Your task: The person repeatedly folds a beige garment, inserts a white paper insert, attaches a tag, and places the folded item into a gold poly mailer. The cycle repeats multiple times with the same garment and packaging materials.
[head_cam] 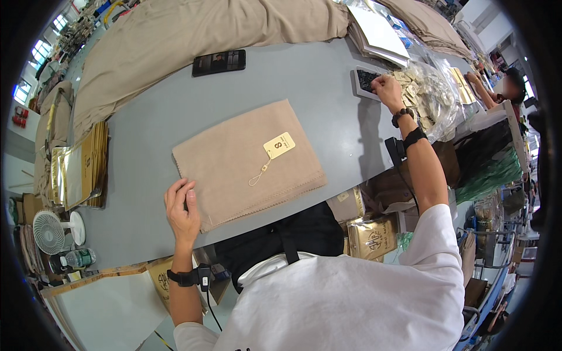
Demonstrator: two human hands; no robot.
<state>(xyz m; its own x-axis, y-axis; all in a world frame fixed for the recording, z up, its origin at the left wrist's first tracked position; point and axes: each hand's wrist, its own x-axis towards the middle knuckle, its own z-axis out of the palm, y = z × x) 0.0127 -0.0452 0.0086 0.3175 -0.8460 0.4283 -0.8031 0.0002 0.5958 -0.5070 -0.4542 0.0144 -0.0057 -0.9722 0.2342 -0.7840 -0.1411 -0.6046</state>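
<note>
A folded beige cloth [246, 171] with zigzag-cut edges lies on the grey table before me. On it rests a cream hang tag [279, 145] bearing writing, with a looped string [259, 175] trailing toward me. My left hand [183, 210] is at the cloth's left edge, thumb apart from the loosely bent fingers, with nothing in it. Off to the right, my right hand [388, 93] reaches into a shallow white tray [358, 83] of small black pieces [365, 80]. Its fingertips are drawn together there; whether they pinch a piece is too small to tell.
A clear plastic bag [434, 96] of cream tags sits beside the tray. A phone [218, 62] lies near heaped beige fabric [210, 26]. Gold packets [88, 166], a white fan [49, 231] and a bottle [80, 258] stand left. Another person's arm [483, 92] shows far right.
</note>
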